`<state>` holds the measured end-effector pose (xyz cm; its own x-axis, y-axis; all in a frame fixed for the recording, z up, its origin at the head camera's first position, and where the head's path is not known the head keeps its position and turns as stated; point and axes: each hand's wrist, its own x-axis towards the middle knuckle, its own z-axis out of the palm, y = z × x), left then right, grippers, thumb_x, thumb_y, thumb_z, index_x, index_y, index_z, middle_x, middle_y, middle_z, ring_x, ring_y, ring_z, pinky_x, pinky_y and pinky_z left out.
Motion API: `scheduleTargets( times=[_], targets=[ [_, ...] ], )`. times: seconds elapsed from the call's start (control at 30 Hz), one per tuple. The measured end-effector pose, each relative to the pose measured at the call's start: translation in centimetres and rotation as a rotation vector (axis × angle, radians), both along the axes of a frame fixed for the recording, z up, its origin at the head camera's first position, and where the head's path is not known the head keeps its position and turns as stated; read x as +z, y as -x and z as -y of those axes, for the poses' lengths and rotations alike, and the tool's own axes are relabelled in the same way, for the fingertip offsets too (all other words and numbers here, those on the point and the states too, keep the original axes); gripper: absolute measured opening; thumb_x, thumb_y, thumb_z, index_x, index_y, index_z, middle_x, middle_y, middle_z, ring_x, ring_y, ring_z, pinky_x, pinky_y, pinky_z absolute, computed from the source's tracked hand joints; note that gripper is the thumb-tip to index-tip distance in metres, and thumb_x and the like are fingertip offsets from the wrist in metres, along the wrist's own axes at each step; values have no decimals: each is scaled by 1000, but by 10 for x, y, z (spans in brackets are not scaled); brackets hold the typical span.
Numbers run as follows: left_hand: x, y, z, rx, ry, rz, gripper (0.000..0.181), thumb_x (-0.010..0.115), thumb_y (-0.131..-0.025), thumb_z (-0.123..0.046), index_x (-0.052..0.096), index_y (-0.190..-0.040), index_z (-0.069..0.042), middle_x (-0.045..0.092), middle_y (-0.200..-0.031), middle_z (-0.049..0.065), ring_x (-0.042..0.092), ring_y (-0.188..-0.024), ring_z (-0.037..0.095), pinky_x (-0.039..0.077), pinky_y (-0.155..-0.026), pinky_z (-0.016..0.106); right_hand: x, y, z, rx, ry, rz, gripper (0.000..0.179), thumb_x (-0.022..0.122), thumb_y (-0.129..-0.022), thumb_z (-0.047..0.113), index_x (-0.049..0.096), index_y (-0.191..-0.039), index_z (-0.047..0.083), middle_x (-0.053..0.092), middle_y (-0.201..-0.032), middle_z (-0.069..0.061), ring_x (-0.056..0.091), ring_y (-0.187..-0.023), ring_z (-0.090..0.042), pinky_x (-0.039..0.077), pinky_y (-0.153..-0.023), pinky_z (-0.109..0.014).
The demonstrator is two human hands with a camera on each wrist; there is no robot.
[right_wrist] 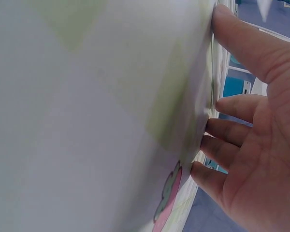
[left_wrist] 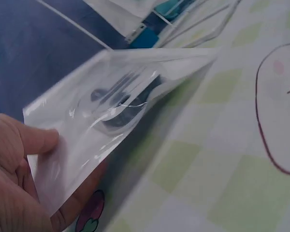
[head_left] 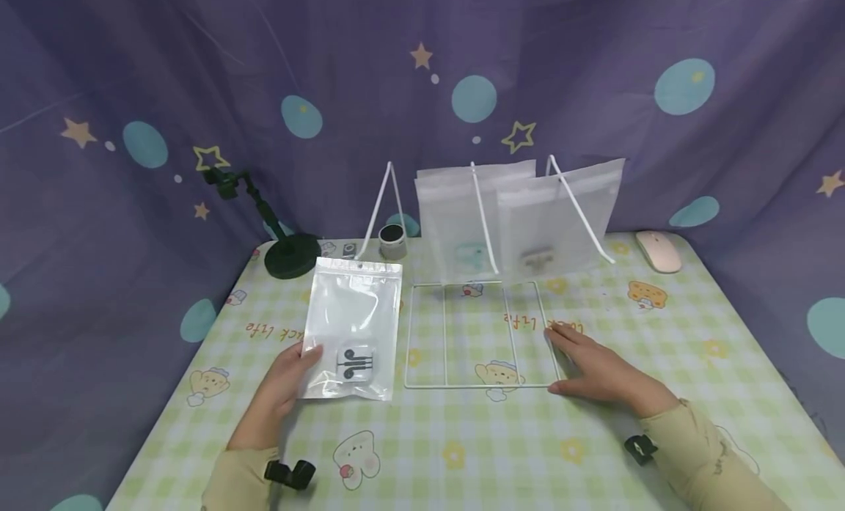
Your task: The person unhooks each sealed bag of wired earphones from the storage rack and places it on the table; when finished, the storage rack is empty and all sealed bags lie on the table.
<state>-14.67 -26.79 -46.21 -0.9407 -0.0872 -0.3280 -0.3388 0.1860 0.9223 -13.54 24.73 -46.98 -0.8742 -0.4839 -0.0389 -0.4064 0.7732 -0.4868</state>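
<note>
My left hand (head_left: 285,375) pinches the left edge of a clear zip bag (head_left: 353,298) between thumb and fingers. Inside the bag's lower part lie wired earphones (head_left: 355,364) in a small clear case. In the left wrist view the bag (left_wrist: 53,169) is tilted off the tablecloth, thumb on top, fingers beneath. A white wire rack (head_left: 462,385) stands to the bag's right. My right hand (head_left: 597,372) touches the right side of its base with spread fingertips; in the right wrist view the fingers (right_wrist: 232,130) are loosely extended, gripping nothing.
Two frosted zip bags hang on the rack's slanted arms, the left one (head_left: 449,210) with a teal item, the right one (head_left: 561,225) with a dark item. Behind stand a black stand (head_left: 293,256) and a small round container (head_left: 392,243). A pink mouse (head_left: 659,251) lies far right.
</note>
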Motion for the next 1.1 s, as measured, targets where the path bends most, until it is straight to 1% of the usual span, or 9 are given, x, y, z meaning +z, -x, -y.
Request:
scheduleTargets(
  times=[0.1,0.17,0.4,0.57,0.67,0.83,0.93,1.03,1.1],
  targets=[
    [-4,5,-3,1,19,6,47,49,-103,-19,43,-136,13,69,-89,2,63,-71,12,52,-66,26,-1,-1,0,-4,-7,-4,93,79,-80,42,35,-149,-1,27,-155,-24,27,-140,-45,35,-103,-60],
    [-5,7,-4,-6,47,7,46,49,-102,-16,43,-136,14,67,-88,5,62,-69,12,52,-65,26,-3,-1,0,-5,-9,-11,93,79,-79,42,35,-149,-1,28,-155,-24,28,-140,-45,35,-103,-59],
    [-4,11,-10,-29,161,14,43,48,-101,-13,45,-135,13,62,-110,23,59,-77,16,49,-70,28,-6,-1,-2,-2,-12,-24,93,80,-79,42,36,-148,-2,28,-154,-25,28,-139,-45,36,-102,-60],
    [-4,12,-13,-13,187,5,40,46,-101,-10,48,-133,13,59,-114,28,58,-77,15,49,-69,28,-7,0,-3,-3,-20,-10,93,79,-79,42,35,-149,-1,27,-155,-23,26,-140,-44,35,-103,-59],
    [-4,13,-16,-8,227,-9,41,47,-99,-8,48,-134,13,57,-119,31,59,-79,17,49,-68,27,-7,1,-3,-4,-21,-11,94,79,-79,42,34,-150,0,26,-156,-23,26,-141,-44,35,-104,-59],
    [1,11,-20,0,390,-21,46,52,-94,-11,49,-135,11,54,-126,33,61,-84,26,50,-68,29,-6,1,-3,-4,-20,-11,94,79,-79,42,34,-150,0,27,-156,-23,26,-141,-44,34,-104,-59],
    [5,9,-21,9,504,-17,46,54,-94,-14,51,-133,10,57,-124,31,60,-92,32,51,-78,38,-5,1,-2,-2,-19,-8,94,79,-79,42,34,-150,-1,27,-155,-24,26,-141,-44,34,-104,-59],
    [8,9,-20,23,612,-22,44,54,-95,-17,53,-133,6,58,-123,27,57,-106,38,45,-92,50,-4,1,-2,-2,-21,-3,93,79,-79,41,34,-150,-1,26,-155,-24,26,-141,-44,34,-105,-59],
    [10,9,-20,36,667,-38,43,54,-97,-17,51,-134,4,57,-125,25,54,-113,41,41,-97,54,-4,1,-2,-4,-22,-1,94,79,-79,41,34,-150,-1,26,-156,-24,25,-141,-44,34,-105,-59]
  ],
)
